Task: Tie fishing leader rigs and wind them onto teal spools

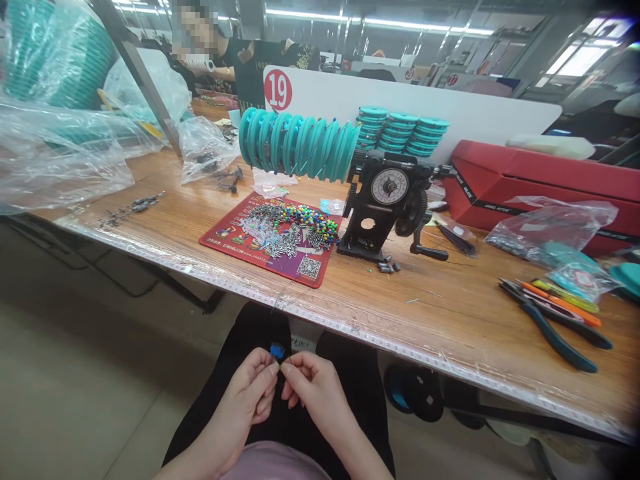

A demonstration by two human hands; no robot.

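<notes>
My left hand point(254, 385) and my right hand point(307, 381) meet above my lap, in front of the table edge. Both are closed, thumb against forefinger, with the pinched tips almost touching. Whatever lies between the fingertips is too small to make out. Just beyond the left fingertips shows a small bright blue piece point(277, 351); whether it is held or lies on the dark trousers, I cannot tell. Past the table edge, a red mat point(225, 235) bears a heap of coloured beads point(313, 219), silvery metal swivels point(287, 241) and clear plastic bits point(253, 230).
Behind the mat stands a black hand-cranked winder point(377, 213) carrying a row of teal spools point(300, 147). Pliers point(555, 327) lie at the right near a red box point(530, 183). Plastic bags point(55, 147) fill the left. Another person point(245, 63) sits across the white partition point(325, 93).
</notes>
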